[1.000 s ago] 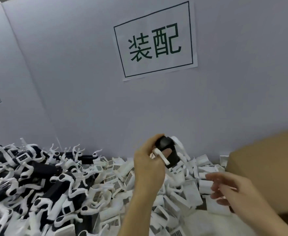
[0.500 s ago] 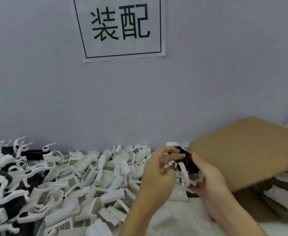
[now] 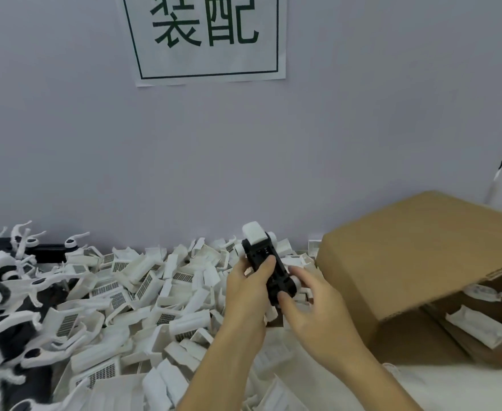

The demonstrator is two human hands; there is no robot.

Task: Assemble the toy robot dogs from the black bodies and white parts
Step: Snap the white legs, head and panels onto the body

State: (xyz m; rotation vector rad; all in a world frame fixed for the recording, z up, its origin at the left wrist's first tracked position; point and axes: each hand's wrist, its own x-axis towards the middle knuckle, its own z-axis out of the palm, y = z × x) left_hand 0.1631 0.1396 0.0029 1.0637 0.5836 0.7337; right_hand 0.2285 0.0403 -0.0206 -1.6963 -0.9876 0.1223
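Observation:
A black toy dog body (image 3: 266,264) with a white block on its far end and white round joints at its sides is held up above the parts pile. My left hand (image 3: 248,289) grips it from the left, thumb across the black underside. My right hand (image 3: 309,304) holds its near end, fingers curled round the lower right corner. A heap of loose white shell parts (image 3: 143,289) with grille patterns covers the table in front. Assembled black-and-white dogs (image 3: 9,295) with white legs lie piled at the left.
An open cardboard box (image 3: 415,256) stands at the right, its flap raised, with white parts inside (image 3: 478,321). A grey wall with a paper sign (image 3: 205,37) closes off the back. A white table surface (image 3: 439,387) shows at the lower right.
The body has turned in my hands, its black underside now facing me and its white end pointing up. My right hand went from empty to holding the near end. The view has dropped.

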